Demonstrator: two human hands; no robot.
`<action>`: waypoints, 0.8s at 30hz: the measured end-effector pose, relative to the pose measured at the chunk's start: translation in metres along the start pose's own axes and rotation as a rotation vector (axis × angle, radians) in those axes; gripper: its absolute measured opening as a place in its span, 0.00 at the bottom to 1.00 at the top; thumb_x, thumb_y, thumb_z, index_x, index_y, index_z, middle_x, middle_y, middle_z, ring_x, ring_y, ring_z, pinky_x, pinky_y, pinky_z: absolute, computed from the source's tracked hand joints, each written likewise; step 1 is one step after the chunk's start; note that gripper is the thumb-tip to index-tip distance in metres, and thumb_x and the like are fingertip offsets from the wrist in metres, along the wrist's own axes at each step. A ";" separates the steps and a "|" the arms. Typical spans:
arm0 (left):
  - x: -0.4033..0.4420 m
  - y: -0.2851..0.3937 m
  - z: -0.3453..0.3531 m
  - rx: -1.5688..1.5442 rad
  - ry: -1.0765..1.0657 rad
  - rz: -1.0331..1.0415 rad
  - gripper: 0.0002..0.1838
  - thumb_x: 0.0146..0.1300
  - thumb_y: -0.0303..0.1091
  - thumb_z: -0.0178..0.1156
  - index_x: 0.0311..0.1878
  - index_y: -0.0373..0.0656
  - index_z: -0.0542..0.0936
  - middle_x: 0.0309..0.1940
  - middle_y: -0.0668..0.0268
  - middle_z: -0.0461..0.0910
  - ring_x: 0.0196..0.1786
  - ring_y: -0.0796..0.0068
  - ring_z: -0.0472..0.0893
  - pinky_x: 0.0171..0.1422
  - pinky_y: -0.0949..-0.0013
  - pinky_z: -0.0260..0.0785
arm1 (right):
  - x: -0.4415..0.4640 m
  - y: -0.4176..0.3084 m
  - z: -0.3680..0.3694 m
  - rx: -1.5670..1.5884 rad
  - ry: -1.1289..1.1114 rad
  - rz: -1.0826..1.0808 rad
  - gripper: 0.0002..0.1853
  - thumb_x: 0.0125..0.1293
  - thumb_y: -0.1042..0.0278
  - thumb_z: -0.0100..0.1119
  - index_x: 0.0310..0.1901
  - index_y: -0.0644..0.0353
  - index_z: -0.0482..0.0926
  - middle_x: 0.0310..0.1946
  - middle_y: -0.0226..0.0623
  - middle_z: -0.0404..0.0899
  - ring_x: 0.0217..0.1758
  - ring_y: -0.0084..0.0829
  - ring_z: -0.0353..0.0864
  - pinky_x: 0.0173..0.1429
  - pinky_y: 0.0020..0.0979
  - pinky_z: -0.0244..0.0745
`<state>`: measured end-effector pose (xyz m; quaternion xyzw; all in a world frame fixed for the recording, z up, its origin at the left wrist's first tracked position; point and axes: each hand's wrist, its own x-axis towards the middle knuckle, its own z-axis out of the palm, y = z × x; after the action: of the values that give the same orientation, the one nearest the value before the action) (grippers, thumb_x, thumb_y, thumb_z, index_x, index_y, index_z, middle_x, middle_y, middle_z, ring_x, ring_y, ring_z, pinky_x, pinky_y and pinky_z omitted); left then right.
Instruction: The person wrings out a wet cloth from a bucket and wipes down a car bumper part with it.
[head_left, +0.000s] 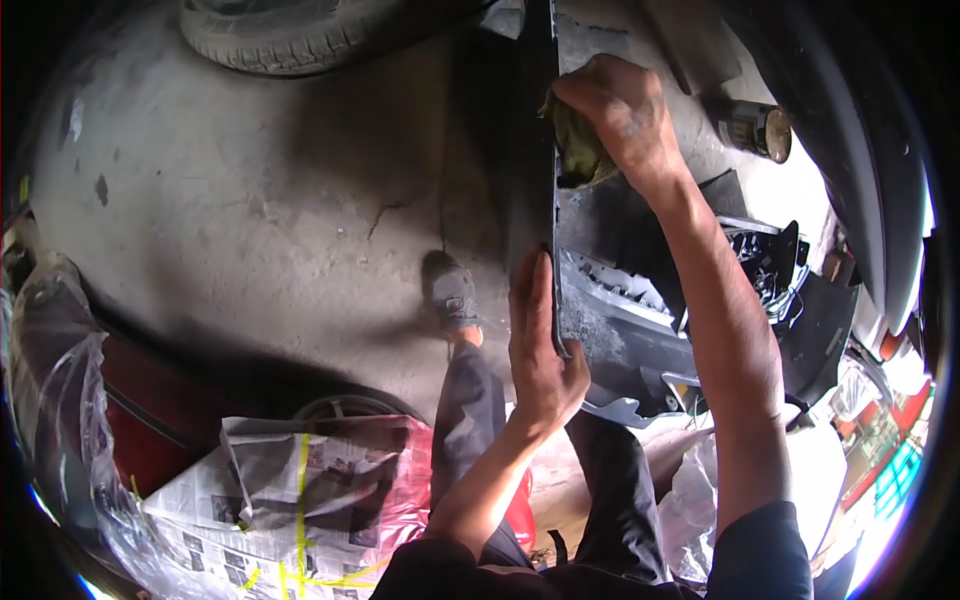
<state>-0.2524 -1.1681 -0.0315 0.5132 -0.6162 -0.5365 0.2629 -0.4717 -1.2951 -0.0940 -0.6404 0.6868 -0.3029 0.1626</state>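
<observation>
A long dark panel (527, 190) runs upright through the middle of the head view, seen nearly edge-on. My left hand (543, 365) grips its near end, with the fingers along the left face and the thumb at the right edge. My right hand (620, 110) is closed on a yellowish-green cloth (582, 150), which lies against the right side of the panel further up. The fingertips of my right hand are partly hidden behind the cloth and the panel edge.
Dark car trim parts (640, 340) lie right of the panel. A tin can (760, 132) is on its side beyond my right forearm. A tyre (290, 40) is at the top left. Newspaper masking with yellow tape (265, 480) covers a red car part at the lower left.
</observation>
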 end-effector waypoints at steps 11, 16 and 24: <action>-0.001 -0.009 0.003 -0.036 0.010 0.061 0.48 0.44 0.10 0.48 0.77 0.33 0.62 0.72 0.44 0.67 0.74 0.45 0.67 0.80 0.52 0.56 | 0.091 0.073 0.010 -0.275 0.203 -0.170 0.14 0.59 0.60 0.64 0.33 0.66 0.82 0.28 0.46 0.81 0.34 0.37 0.80 0.43 0.40 0.74; 0.001 -0.006 0.001 -0.031 0.002 0.060 0.47 0.45 0.10 0.49 0.77 0.31 0.61 0.71 0.43 0.67 0.73 0.44 0.68 0.79 0.52 0.58 | 0.066 0.074 0.005 -0.379 0.045 -0.400 0.16 0.64 0.70 0.62 0.53 0.57 0.86 0.39 0.46 0.84 0.41 0.46 0.85 0.46 0.40 0.82; 0.000 -0.008 0.001 -0.046 0.004 0.048 0.48 0.44 0.10 0.51 0.77 0.33 0.62 0.71 0.43 0.67 0.74 0.44 0.68 0.79 0.52 0.58 | 0.096 0.073 0.000 -0.017 0.042 0.004 0.15 0.64 0.57 0.65 0.39 0.63 0.84 0.32 0.46 0.83 0.38 0.38 0.83 0.45 0.39 0.78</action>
<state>-0.2506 -1.1663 -0.0394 0.4935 -0.6151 -0.5429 0.2886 -0.5408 -1.3890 -0.1238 -0.6337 0.6940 -0.3103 0.1432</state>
